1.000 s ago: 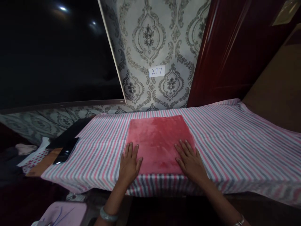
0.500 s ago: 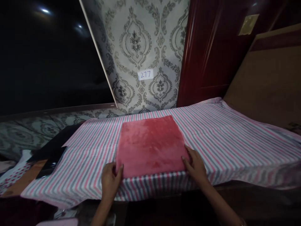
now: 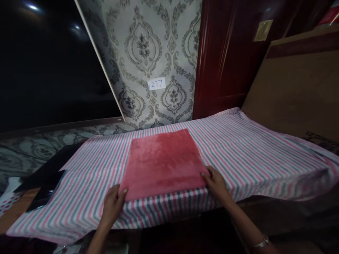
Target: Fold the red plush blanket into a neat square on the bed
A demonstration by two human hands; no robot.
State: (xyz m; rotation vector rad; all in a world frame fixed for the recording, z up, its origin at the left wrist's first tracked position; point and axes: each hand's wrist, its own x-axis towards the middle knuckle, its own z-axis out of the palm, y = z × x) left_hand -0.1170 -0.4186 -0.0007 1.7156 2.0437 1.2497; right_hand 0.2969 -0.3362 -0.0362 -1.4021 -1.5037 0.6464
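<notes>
A flat, square piece of pink plush cloth lies on a striped tablecloth, its near side along the table's front edge. Its pile shows darker and lighter patches. My left hand pinches the near left corner, thumb on top and fingers curled at the side. At the near right corner my right hand grips the plush the same way. Fingertips of both hands are partly hidden at the edges. A bracelet circles my right wrist.
A large dark television screen stands at the left. Behind the table is patterned wallpaper with a paper label reading 277. A cardboard sheet or box leans at the right by a dark red door. Black glossy items lie at the left end.
The view has shifted, so the scene sits further left. Both hands keep hold of the plush cloth's near corners, and it lies in much the same place on the tablecloth.
</notes>
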